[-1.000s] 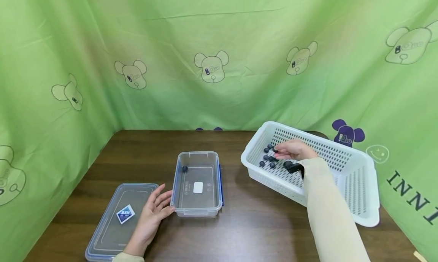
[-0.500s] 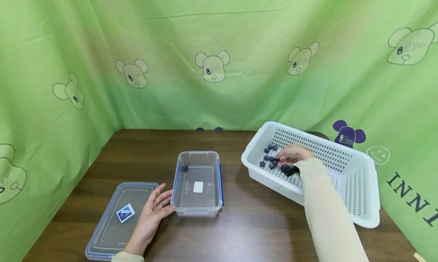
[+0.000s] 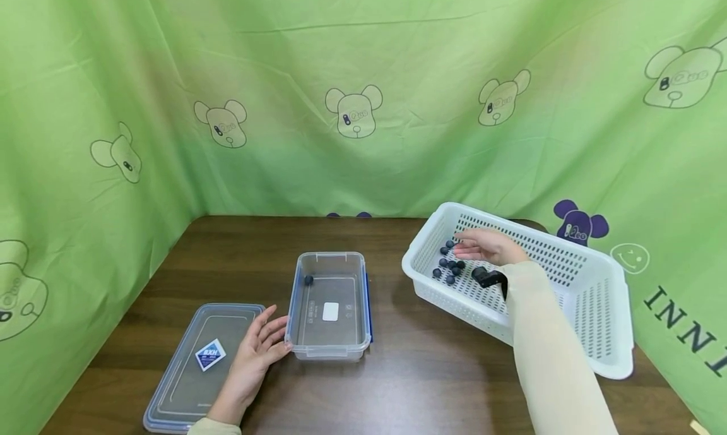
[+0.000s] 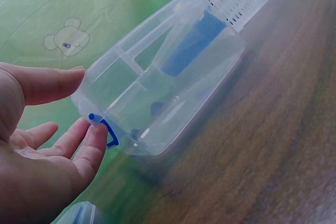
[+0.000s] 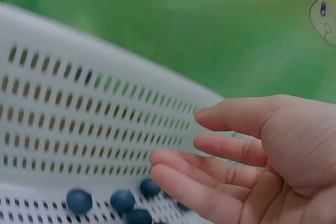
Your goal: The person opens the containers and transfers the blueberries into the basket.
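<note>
My right hand [image 3: 490,245] hovers inside a white perforated basket [image 3: 454,305], palm sideways and fingers extended. In the right wrist view nothing shows between its thumb and fingers; round dark blueberries [image 5: 122,201] lie below the fingertips on the basket floor. Several more blueberries [image 3: 455,271] cluster at the basket's left end. My left hand [image 3: 254,362] touches the near left corner of a clear plastic container [image 3: 329,348], fingers loosely spread. Its fingertips meet a blue latch [image 4: 111,134] in the left wrist view. A single blueberry [image 3: 308,280] sits in the container.
A clear lid with a blue rim [image 3: 187,384] lies on the brown wooden table [image 3: 420,384], left of the container and partly under the left wrist. Green printed cloth [image 3: 352,50] hangs behind and at both sides. A black wrist camera [image 3: 488,277] juts from the right sleeve.
My right hand dipped among the blueberries half a second ago with its fingers lowered, then rose and straightened its fingers. The left hand and container stay in place.
</note>
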Demonstrator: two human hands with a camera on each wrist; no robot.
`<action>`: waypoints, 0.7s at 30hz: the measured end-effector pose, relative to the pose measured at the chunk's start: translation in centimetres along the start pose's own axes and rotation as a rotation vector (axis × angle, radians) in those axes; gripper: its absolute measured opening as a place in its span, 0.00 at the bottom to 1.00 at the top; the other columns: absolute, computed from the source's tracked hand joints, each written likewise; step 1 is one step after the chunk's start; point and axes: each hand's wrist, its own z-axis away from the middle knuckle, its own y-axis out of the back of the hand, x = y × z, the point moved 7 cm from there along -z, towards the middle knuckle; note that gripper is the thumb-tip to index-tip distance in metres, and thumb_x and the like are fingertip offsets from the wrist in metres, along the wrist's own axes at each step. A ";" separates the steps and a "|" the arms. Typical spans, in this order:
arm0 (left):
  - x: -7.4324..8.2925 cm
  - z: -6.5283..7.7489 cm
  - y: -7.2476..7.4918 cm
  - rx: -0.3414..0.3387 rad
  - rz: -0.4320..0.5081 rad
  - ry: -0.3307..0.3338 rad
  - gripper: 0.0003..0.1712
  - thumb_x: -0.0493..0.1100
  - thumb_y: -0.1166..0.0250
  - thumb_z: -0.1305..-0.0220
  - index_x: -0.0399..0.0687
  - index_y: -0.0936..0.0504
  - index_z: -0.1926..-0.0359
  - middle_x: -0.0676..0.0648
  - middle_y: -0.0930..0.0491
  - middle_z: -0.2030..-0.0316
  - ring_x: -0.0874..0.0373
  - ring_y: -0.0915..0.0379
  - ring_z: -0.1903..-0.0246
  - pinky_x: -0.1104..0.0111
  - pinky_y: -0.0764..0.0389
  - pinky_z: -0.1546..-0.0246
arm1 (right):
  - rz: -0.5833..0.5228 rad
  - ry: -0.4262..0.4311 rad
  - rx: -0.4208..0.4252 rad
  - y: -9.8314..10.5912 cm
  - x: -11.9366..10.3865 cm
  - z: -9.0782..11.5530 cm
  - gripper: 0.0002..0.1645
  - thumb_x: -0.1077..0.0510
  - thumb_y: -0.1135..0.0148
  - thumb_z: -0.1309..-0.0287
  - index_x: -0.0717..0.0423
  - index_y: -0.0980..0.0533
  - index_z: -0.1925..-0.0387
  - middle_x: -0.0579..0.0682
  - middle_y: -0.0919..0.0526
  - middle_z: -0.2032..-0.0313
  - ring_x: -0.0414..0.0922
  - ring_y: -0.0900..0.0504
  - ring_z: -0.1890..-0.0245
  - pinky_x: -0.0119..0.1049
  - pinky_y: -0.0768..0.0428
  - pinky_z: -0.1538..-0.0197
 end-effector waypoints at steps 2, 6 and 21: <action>0.0 0.0 0.0 0.004 -0.002 0.004 0.47 0.22 0.38 0.42 0.30 0.52 0.26 0.33 0.32 0.39 0.64 0.27 0.48 0.73 0.23 0.51 | -0.006 0.022 -0.018 -0.3 -0.5 0.0 0.15 0.64 0.49 0.27 0.69 0.34 0.45 0.58 0.15 0.66 0.47 0.14 0.63 0.38 0.18 0.50; 0.0 0.0 -0.1 0.008 -0.002 0.005 0.47 0.22 0.38 0.41 0.31 0.52 0.26 0.33 0.32 0.39 0.63 0.27 0.49 0.73 0.23 0.51 | -0.009 0.062 -0.051 -1.0 -1.6 -0.1 0.18 0.64 0.52 0.26 0.70 0.39 0.41 0.56 0.15 0.65 0.46 0.14 0.62 0.39 0.20 0.48; 0.0 0.1 0.0 0.000 0.006 -0.014 0.47 0.22 0.38 0.41 0.29 0.53 0.26 0.39 0.29 0.41 0.63 0.27 0.48 0.73 0.23 0.51 | 0.039 0.200 -0.217 -10.0 -5.5 -0.3 0.27 0.64 0.56 0.24 0.79 0.45 0.33 0.57 0.16 0.64 0.46 0.14 0.63 0.38 0.17 0.53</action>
